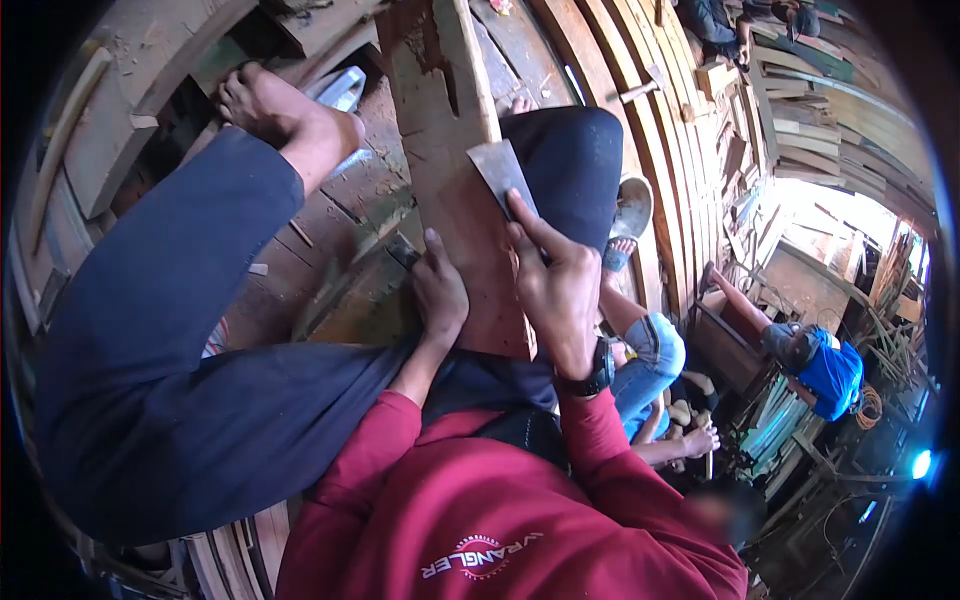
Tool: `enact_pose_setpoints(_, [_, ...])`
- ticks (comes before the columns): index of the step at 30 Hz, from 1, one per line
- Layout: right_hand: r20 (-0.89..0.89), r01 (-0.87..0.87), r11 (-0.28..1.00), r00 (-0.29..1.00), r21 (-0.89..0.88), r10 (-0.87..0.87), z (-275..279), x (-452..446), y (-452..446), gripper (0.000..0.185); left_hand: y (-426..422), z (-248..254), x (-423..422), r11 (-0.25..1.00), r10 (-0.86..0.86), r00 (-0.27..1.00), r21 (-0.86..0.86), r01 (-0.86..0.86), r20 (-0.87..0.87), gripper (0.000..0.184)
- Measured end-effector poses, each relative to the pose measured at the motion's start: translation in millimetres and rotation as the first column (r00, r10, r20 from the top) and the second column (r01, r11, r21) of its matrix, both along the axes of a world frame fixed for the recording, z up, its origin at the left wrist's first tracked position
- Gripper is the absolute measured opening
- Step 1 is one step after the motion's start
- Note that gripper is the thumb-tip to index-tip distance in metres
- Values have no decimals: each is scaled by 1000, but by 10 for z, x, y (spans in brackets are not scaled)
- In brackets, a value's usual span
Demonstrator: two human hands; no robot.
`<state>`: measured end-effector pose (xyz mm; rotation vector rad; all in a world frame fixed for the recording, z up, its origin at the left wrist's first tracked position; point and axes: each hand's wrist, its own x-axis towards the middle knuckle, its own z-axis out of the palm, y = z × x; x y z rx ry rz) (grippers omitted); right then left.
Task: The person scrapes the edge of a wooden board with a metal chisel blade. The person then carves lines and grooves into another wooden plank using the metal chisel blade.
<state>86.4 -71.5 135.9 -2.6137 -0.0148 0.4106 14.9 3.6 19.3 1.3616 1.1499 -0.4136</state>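
Observation:
A long reddish-brown wooden board [450, 200] lies across my lap, with a dark split and rough patch near its far end. My right hand [560, 285] grips a flat metal blade [497, 172], index finger stretched along it. The blade rests at the board's right edge. My left hand [438, 288] is at the board's left edge, thumb up, its fingers partly hidden. A dark object [402, 250] shows beside the left thumb; I cannot make out what it is.
Long curved planks [640, 130] run along the right, with a hammer [638, 92] on them. A co-worker in jeans [648, 370] sits close at my right. Another person in a blue shirt [835, 375] is farther right. Wood pieces [100, 150] lie at the left.

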Motion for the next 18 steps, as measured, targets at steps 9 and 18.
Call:
enact_pose_setpoints(9, [19,21,999,1000,-40,-21,-44,46,70,32,20,31,-4,999,6,1000,-46,-6,14,84])
enact_pose_setpoints(18, [15,-12,998,1000,-63,13,-25,87,68,33,-5,54,-2,997,15,1000,81,-16,14,75])
